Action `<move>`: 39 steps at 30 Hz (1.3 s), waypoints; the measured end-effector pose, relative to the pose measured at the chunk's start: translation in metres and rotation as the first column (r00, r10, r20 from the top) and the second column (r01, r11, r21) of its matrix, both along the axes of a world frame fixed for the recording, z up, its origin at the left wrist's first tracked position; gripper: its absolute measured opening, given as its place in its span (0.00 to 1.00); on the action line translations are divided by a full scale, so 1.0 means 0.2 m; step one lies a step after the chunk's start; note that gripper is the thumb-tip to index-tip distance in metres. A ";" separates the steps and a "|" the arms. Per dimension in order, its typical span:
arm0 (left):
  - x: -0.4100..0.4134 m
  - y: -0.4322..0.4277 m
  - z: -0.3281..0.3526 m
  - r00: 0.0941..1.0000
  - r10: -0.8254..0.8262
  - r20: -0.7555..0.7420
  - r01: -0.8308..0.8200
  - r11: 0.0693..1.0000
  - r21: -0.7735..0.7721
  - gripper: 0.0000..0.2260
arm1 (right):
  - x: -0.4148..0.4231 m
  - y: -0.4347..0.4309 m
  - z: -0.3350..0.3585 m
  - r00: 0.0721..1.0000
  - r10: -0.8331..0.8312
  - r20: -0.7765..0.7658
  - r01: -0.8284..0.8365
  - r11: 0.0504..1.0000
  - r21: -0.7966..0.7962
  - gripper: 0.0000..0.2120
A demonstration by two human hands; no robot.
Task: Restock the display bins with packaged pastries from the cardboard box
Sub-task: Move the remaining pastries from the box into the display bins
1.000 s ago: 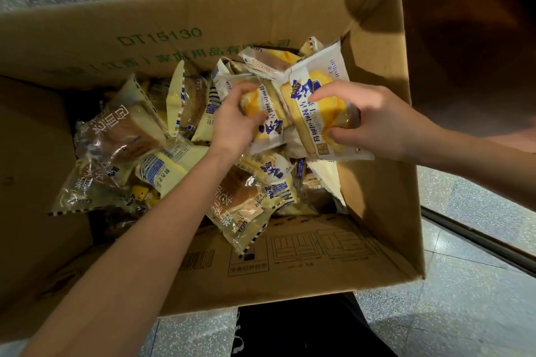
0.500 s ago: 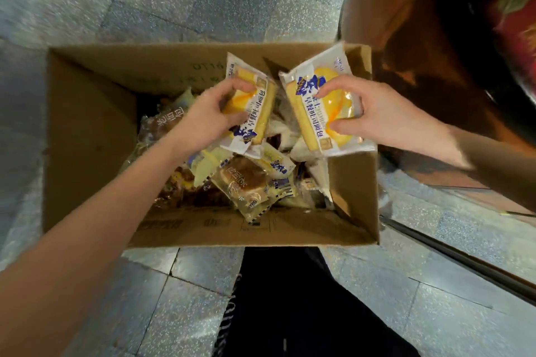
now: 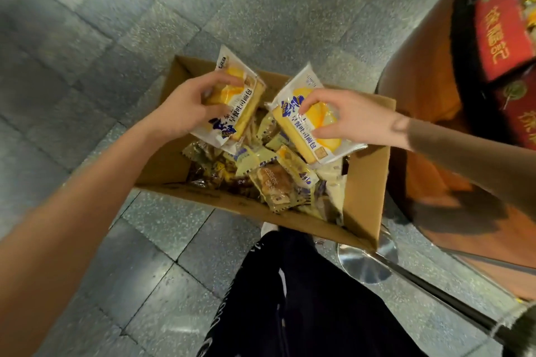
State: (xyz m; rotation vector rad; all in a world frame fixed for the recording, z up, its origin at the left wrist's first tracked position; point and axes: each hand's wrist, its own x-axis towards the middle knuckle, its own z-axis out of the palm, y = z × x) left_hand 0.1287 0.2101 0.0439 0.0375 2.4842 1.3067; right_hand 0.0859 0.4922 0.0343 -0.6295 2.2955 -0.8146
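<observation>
Each hand grasps one yellow bread packet: the left hand its packet, the right hand another (both lifted), directly above the cardboard box of pastries beneath.

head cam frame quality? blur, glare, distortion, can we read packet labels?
Head view: centre fairly sharp, print legible on the left bread packet and right bread packet; floor tiles blocky and smeared; red boxes at the right edge soft; wide-angle stretch toward the edges; bright glare on the metal base.
</observation>
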 end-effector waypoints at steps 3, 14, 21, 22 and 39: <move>0.13 -0.05 0.08 0.997 0.083 0.009 -0.083 0.997 0.000 0.17 | 0.03 -0.12 0.07 0.995 0.099 0.004 -0.099 0.995 -0.020 0.20; 0.89 -0.22 0.34 0.866 0.499 -0.019 -0.499 0.866 -0.010 0.17 | 0.19 -0.42 0.32 0.908 0.418 -0.015 -0.414 0.892 -0.179 0.27; 1.57 -0.18 0.46 0.688 0.725 -0.022 -0.725 0.688 0.023 0.20 | 0.47 -0.77 0.44 0.692 0.722 -0.005 -0.704 0.673 -0.225 0.25; 1.68 -0.17 0.48 0.647 0.762 -0.028 -0.762 0.647 0.029 0.20 | 0.53 -0.83 0.46 0.652 0.758 -0.010 -0.740 0.634 -0.226 0.25; 3.66 0.48 0.54 -0.084 0.993 -0.088 -0.997 -0.083 0.010 0.23 | 2.30 -1.50 0.66 0.004 0.998 -0.070 -0.978 -0.011 -0.210 0.27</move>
